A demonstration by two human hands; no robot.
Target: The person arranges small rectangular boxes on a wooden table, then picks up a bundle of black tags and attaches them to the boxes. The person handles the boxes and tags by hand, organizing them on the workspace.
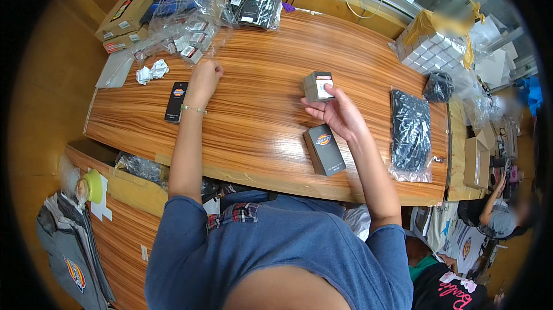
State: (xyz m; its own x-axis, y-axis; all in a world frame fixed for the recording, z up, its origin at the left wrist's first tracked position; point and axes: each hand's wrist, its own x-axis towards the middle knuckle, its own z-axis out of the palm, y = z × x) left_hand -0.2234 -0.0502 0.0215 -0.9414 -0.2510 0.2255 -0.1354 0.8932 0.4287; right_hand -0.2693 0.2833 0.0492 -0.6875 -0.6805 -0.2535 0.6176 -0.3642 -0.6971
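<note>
My right hand (341, 115) holds a small thick stack of hang tags (317, 86), grey at the side with a white label on the top one, thumb over it and fingers beneath. Just below, a taller stack of black hang tags (325, 151) stands on the table. My left hand (205, 80) is curled closed over the table; whatever its fingers hold, if anything, is hidden. Beside that wrist lies a black hang tag (174, 108). Beyond the left hand, several small labelled bundles (191, 54) sit in and around a clear plastic bag (216, 13).
Crumpled white paper (152, 71) and cardboard boxes (124, 15) are at the left. Packed black pieces (253, 5) lie at the back. To the right are a clear bag of black items (411, 134) and a block of white boxes (429, 51). Other people sit at far right.
</note>
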